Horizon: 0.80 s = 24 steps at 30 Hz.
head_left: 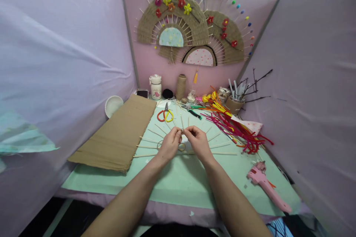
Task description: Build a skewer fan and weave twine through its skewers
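Observation:
My left hand (171,140) and my right hand (197,140) meet over the middle of the table, fingertips pinched together. Between them is thin tan twine (182,148), which loops below the fingers; its exact path is partly hidden by my hands. Thin wooden sticks (150,155) fan out like rays on both sides and above, around a pale centre piece that my hands mostly cover. Just beyond my hands lie scissors (166,114) with one red and one yellow handle.
Cardboard (116,133) lies at left. A pink glue gun (268,187) rests at right, below coloured pipe cleaners (236,126). Pliers (194,113), a twine spool (181,86), a white jar (156,87) and a pot of twigs (234,104) stand behind. Woven fans (172,18) hang on the back panel.

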Each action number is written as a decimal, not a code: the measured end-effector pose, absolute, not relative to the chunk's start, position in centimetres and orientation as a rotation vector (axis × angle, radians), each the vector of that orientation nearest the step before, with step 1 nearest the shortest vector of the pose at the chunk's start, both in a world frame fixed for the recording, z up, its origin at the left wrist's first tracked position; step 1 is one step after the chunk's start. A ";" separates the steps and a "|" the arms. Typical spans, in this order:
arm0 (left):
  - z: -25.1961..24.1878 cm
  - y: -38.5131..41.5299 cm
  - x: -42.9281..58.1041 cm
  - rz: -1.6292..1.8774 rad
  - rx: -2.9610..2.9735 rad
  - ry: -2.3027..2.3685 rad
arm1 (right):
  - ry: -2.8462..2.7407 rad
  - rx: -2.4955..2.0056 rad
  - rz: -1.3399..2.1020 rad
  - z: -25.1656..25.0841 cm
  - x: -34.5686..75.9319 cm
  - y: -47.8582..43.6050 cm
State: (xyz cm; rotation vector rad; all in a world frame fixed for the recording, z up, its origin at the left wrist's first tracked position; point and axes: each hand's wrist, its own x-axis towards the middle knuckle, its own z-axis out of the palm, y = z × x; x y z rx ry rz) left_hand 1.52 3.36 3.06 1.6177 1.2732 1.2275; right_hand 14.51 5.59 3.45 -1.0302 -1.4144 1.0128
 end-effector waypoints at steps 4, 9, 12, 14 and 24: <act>3.0 3.5 1.5 1.196 1.640 1.244 | -1.358 -1.008 1.096 3.5 14.7 5.7; 3.2 3.7 1.4 1.189 1.221 0.923 | -1.214 -0.919 1.383 3.7 14.9 5.8; 3.7 3.7 1.3 1.188 1.080 0.767 | -1.279 -0.853 1.509 3.9 15.1 5.7; 3.9 3.5 1.3 1.167 1.043 0.716 | -1.340 -0.836 1.538 3.9 15.2 5.6; 3.8 3.3 1.5 1.120 1.003 0.706 | -1.249 -0.817 1.591 3.6 15.6 5.9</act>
